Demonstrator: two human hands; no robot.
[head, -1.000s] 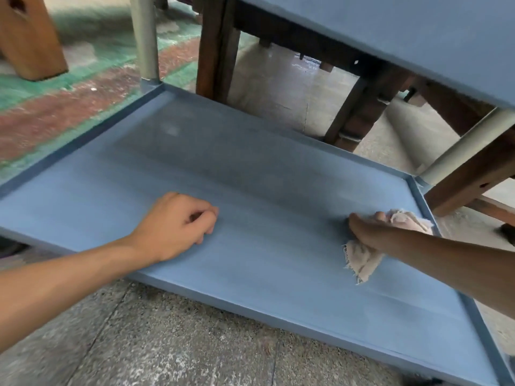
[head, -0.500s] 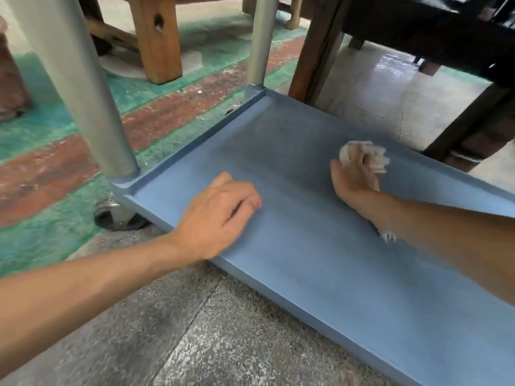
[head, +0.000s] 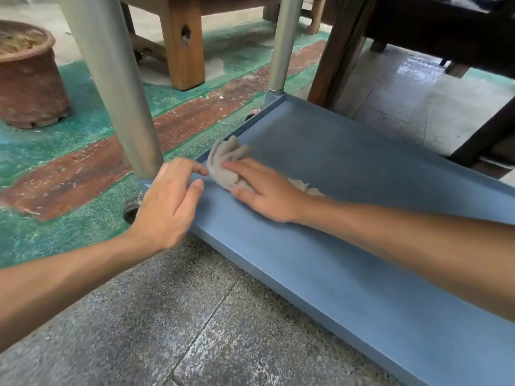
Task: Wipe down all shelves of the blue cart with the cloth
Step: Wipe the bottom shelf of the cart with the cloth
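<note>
The right hand [head: 267, 190] lies flat on the bunched cloth [head: 227, 162], fingers spread and pressing it onto the bottom shelf [head: 348, 218] of the blue cart, close to the shelf's left edge near its front-left corner; the flat palm probably keeps the cloth in full contact with the shelf. The left hand [head: 170, 201] hovers relaxed and empty over that corner, beside the grey post [head: 111, 79], likely ready to steady the cart.
</note>
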